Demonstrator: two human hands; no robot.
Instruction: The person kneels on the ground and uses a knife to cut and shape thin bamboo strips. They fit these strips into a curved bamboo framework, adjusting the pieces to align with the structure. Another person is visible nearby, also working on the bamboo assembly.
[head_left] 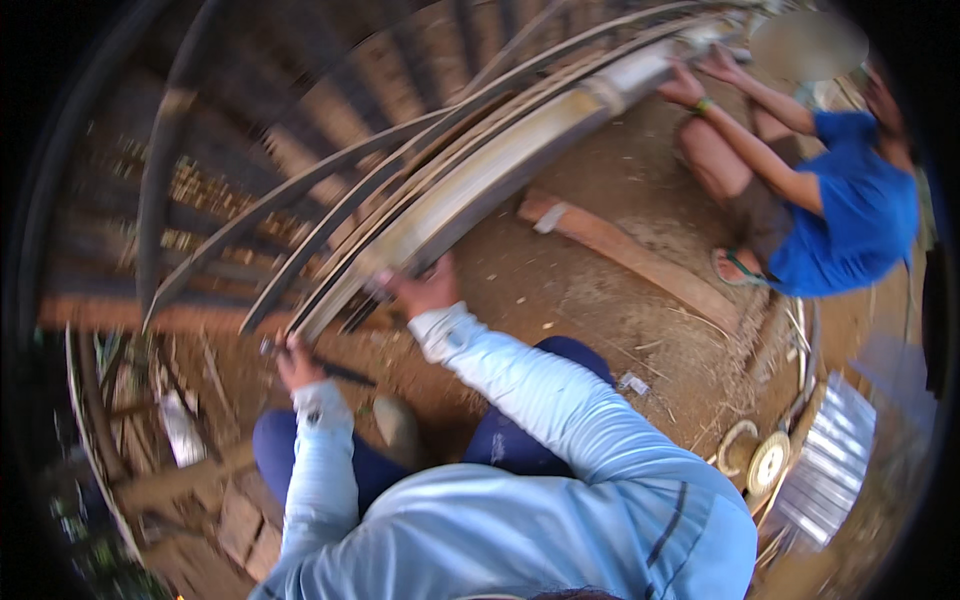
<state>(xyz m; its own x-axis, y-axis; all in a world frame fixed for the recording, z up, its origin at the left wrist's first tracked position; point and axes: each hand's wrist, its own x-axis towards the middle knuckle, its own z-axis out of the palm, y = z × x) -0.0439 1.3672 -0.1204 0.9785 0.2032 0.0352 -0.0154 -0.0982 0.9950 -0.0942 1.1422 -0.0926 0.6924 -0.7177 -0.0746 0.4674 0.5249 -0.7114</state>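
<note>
Pale beam [490, 190] spans nine to one o'clock. Right hand [428, 290], near centre, grasps its lower edge; left hand [300, 366], eight o'clock: grip undeterminable, blurred. Ground [545, 290] open toward three o'clock.

Left arm [322, 465], sleeved: is reaching forward, forearm passing over the left leg [272, 452]; left grip [298, 364]: is pointing forward, fingers curling, blur obscuring how far they are closing. Right arm [560, 390], sleeved: is stretching diagonally forward and leftward, forearm crossing the right leg [578, 358]; right grip [430, 290]: is reaching farther forward than the left, its finger closure also blurring. Knees: are bending, spreading apart
</note>
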